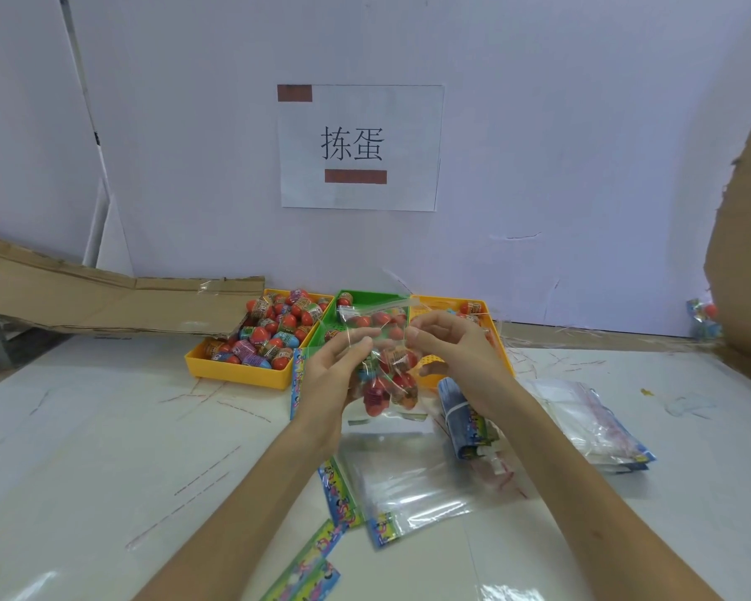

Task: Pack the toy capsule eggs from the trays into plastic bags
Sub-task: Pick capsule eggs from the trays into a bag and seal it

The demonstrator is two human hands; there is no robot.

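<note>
A clear plastic bag (pixel 386 379) holding several red and coloured capsule eggs hangs upright above the table, in front of the trays. My left hand (pixel 328 375) pinches its left side near the top. My right hand (pixel 456 353) pinches the right side at the same height. Behind them stand a yellow tray (pixel 235 370) heaped with capsule eggs (pixel 274 331), a green tray (pixel 365 295) and a second yellow tray (pixel 488 316) with a few eggs, partly hidden by the bag and hands.
Empty clear bags (pixel 408 483) with colourful header cards lie on the white table below my hands. A banded bundle of cards (pixel 465 422) and a stack of bags (pixel 590 422) lie to the right. Cardboard (pixel 105 297) leans at the left and right.
</note>
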